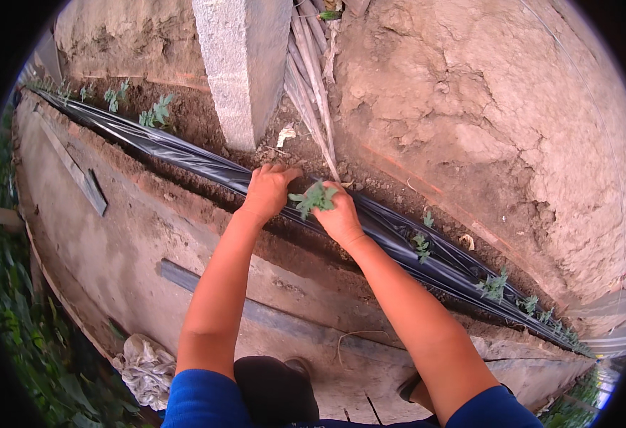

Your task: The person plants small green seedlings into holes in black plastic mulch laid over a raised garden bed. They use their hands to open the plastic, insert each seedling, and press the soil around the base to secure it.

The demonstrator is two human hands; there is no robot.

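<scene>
Black plastic film (pixel 398 235) runs diagonally along a narrow soil bed, bunched into folds on the left and spread wider on the right. My left hand (pixel 268 191) rests at the film's upper edge, near the foot of a concrete post; its fingertips are bent over the film and soil, and what they grip is unclear. Close to its right, my right hand (pixel 337 211) is at the film with a leafy green seedling (pixel 315 198) against its thumb side. Its fingertips are partly hidden behind the leaves. Whether it grips the seedling or film cannot be told.
The concrete post (pixel 238 69) and a bundle of dry sticks (pixel 310 80) stand beyond the bed. More seedlings (pixel 156 111) grow left and right along it. An earthen wall (pixel 484 107) rises behind. Nearer lie a wooden strip (pixel 179 274) and crumpled pale plastic (pixel 147 369).
</scene>
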